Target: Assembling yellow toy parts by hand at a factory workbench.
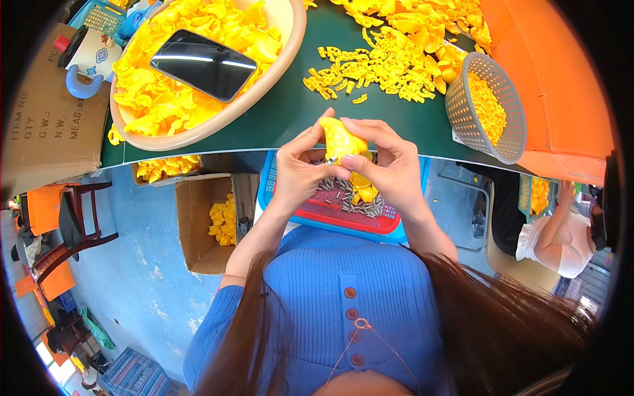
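Observation:
Between both hands, at the near edge of the green table, I hold a glossy yellow plastic piece (341,140), curved like a hollow shell. My left hand (300,162) pinches its left side, with a small metal bit showing near the thumb. On the other side my right hand (391,157) grips it with thumb and fingers. Just below the hands is a red basket (343,220) set in a blue tray (269,177). It holds many small metal pins (333,198) and another yellow piece (363,190), partly hidden by my hands.
A beige tub (298,33) of yellow pieces carries a black phone (203,64). Loose small yellow parts (386,66) lie across the table (281,99), beside a grey basket (512,109). Cardboard boxes (191,211) stand below left. Another person (561,241) sits at the right.

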The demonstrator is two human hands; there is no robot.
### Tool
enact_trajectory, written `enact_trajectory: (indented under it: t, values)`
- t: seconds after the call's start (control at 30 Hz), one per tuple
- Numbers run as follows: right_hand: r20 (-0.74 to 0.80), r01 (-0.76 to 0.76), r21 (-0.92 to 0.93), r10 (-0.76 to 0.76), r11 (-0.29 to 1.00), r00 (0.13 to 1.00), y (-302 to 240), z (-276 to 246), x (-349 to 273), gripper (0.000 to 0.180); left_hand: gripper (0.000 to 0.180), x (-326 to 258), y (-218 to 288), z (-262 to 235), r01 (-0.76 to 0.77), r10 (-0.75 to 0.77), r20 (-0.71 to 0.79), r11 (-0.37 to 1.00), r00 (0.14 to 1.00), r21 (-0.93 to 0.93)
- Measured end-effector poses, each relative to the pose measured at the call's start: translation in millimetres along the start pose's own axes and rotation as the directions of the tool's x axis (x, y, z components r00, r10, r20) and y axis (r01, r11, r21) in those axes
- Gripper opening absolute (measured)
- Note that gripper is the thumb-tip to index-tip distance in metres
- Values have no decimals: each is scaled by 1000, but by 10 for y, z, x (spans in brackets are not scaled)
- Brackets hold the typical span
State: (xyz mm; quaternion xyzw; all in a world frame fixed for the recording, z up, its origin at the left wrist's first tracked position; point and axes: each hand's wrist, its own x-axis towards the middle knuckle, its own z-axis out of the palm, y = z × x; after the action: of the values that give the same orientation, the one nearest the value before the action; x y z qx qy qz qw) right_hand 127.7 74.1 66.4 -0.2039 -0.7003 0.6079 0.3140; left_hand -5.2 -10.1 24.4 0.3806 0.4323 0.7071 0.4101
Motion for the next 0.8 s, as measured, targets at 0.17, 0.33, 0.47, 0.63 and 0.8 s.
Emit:
enact_trajectory:
  t: [0.17,0.33,0.47,0.63,0.8]
  values:
    - [-3,0,17,0,1000,1000,52,-40,54,43,83,24,86,44,143,-144,-58,989,988,-33]
    - [14,-101,162,100,982,995,75,-78,80,43,80,45,99,36,92,-93,-5,992,996,-91]
    - [48,-167,259,160,951,986,60,-89,76,43,77,51,45,-30,82,-81,28,996,996,-46]
    - [42,-111,217,105,970,994,72,-63,38,44,75,27,22,-34,101,-100,14,990,995,-96]
    - [39,-67,216,60,974,997,77,-67,31,44,75,10,81,69,43,-44,-21,998,999,-44]
